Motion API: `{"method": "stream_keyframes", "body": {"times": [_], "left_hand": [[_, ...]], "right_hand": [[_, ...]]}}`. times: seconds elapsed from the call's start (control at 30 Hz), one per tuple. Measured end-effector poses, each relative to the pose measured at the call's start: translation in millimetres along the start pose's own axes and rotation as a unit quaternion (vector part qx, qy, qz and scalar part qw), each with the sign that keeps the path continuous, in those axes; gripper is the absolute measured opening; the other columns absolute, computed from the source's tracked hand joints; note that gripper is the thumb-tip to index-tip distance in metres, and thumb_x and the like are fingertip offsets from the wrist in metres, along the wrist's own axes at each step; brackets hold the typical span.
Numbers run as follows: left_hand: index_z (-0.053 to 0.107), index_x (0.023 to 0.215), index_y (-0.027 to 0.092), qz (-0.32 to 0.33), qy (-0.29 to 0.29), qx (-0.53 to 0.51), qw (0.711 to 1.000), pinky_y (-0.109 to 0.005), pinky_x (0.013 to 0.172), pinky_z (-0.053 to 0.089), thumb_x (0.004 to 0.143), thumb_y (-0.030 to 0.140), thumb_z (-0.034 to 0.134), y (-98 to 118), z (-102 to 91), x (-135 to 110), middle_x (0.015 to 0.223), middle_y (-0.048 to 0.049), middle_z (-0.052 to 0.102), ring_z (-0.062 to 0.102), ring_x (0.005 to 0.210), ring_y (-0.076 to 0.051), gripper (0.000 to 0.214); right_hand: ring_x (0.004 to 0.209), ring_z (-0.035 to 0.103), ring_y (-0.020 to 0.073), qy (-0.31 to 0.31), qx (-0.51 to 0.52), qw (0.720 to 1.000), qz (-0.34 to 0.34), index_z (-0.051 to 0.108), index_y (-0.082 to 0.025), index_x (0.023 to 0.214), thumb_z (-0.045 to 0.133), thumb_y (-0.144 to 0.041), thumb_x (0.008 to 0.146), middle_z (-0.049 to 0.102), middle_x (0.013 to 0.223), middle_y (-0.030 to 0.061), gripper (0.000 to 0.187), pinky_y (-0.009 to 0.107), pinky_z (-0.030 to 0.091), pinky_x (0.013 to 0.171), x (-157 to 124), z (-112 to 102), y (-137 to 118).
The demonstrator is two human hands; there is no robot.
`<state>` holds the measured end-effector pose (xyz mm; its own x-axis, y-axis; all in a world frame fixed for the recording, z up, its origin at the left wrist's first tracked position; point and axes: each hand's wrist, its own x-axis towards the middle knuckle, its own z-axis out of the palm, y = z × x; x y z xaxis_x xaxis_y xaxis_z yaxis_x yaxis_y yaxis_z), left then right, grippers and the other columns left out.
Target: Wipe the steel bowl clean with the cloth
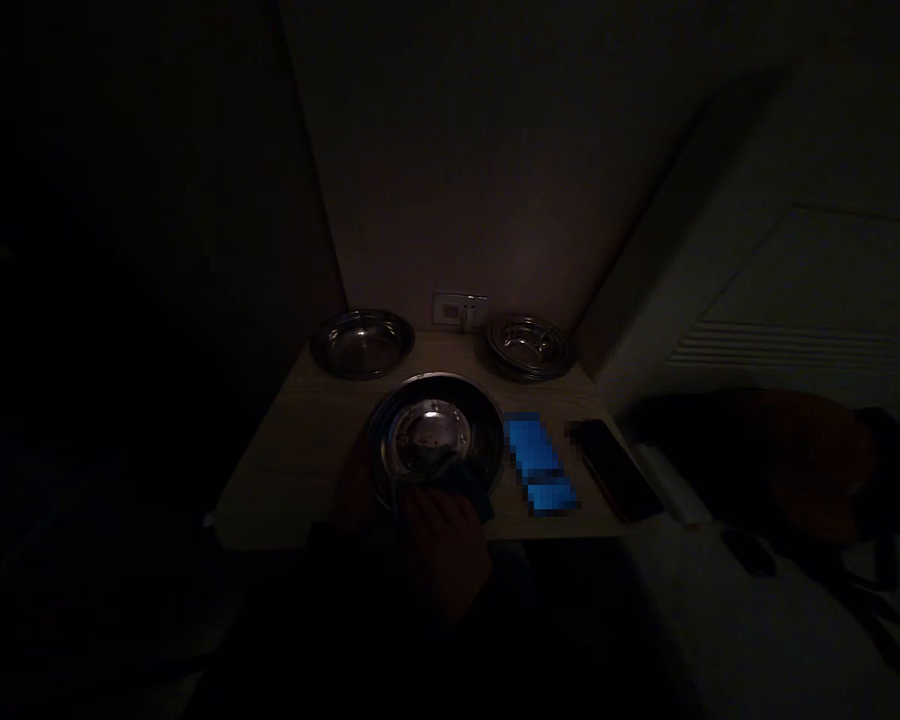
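Note:
A round steel bowl [429,425] with a dark inner wall and spots on its shiny bottom is at the near side of a small wooden table [285,480]. My left hand [352,488], very dim, is closed at the bowl's left rim. Over the near rim, my right hand [446,535] presses a dark bluish cloth [474,482] against the inside of the bowl, its fingers bent over the cloth. Deep shadow hides both thumbs and most of the left fingers.
A shallow steel dish [363,345] stands back left, and a stack of steel bowls [531,345] back right. A blurred-out lit blue screen [541,465] and a dark phone [619,470] lie on the right. Behind is a wall socket [459,310]; a dark bag [720,430] sits far right.

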<state>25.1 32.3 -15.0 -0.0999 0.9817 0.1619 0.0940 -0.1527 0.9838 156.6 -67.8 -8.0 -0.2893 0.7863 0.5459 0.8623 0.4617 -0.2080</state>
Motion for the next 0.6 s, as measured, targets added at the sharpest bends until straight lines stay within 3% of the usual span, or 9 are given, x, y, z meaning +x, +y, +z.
{"method": "stream_keyframes", "body": {"times": [0.17, 0.47, 0.6], "left_hand": [[0.063, 0.104, 0.019, -0.015, 0.047, 0.035, 0.998, -0.040, 0.104, 0.037, 0.085, 0.033, 0.047, 10.7, -0.3, -8.6, 0.113, -0.0073, 0.066, 0.057, 0.111, -0.027, 0.029], [0.064, 0.097, 0.020, 0.003, 0.045, 0.040, 0.998, -0.036, 0.105, 0.037, 0.083, 0.028, 0.049, 28.9, 1.5, -10.6, 0.106, -0.0059, 0.068, 0.057, 0.109, -0.025, 0.022], [0.062, 0.110, 0.018, -0.007, 0.026, 0.062, 0.998, -0.035, 0.103, 0.040, 0.089, 0.027, 0.038, 31.9, 2.3, -12.4, 0.114, -0.0072, 0.066, 0.058, 0.110, -0.023, 0.033]], "right_hand": [[0.109, 0.052, 0.0232, -0.040, 0.034, 0.999, 0.003, 0.052, -0.015, 0.128, 0.045, -0.030, 0.092, 0.062, 0.124, 0.0083, 0.040, 0.041, 0.038, 0.090, 0.4, -8.0, 1.2], [0.107, 0.054, 0.0224, -0.047, 0.035, 0.998, -0.028, 0.054, -0.015, 0.126, 0.048, -0.022, 0.090, 0.063, 0.121, 0.0079, 0.037, 0.039, 0.040, 0.089, 1.6, -15.3, 10.5], [0.106, 0.055, 0.0225, -0.063, 0.037, 0.996, -0.053, 0.055, -0.014, 0.124, 0.048, -0.019, 0.089, 0.063, 0.122, 0.0084, 0.036, 0.039, 0.040, 0.089, 1.3, -23.0, 19.7]]}}
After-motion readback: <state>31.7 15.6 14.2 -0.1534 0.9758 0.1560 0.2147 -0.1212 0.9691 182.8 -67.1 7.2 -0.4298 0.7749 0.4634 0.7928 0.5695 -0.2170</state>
